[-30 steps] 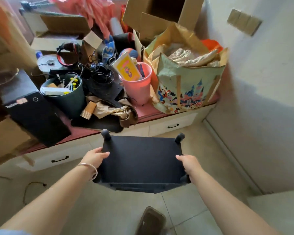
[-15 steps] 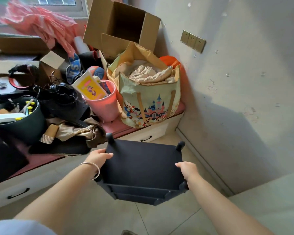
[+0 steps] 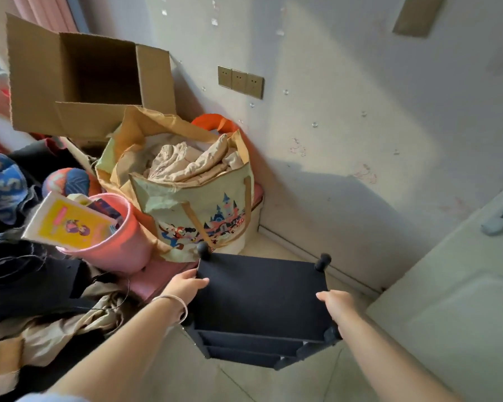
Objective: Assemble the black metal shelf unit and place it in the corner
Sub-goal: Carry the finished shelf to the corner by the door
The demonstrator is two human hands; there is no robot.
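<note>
Floor tiles point(image 3: 169, 369), pale and glossy, fill the near ground and run to a corner where a marked, off-white wall point(image 3: 346, 134) meets a low bench point(image 3: 157, 281) with a pink top on the left. One black shelf unit point(image 3: 262, 294) sits near the centre, just right of the bench and close to the wall, its flat top panel facing up with two round post caps at the far corners. The left hand point(image 3: 183, 287), a bangle on its wrist, grips the unit's left edge, thumb over the top; the right hand point(image 3: 336, 304) is clamped on the right edge. On the bench stand one open cardboard box point(image 3: 93, 79), one printed tote bag point(image 3: 192, 195) stuffed with cloth, and one pink bucket point(image 3: 114, 242) holding a yellow book point(image 3: 64, 221). Three brass wall sockets point(image 3: 240, 81) sit in a row. One door point(image 3: 459, 300) with a handle stands at the right.
</note>
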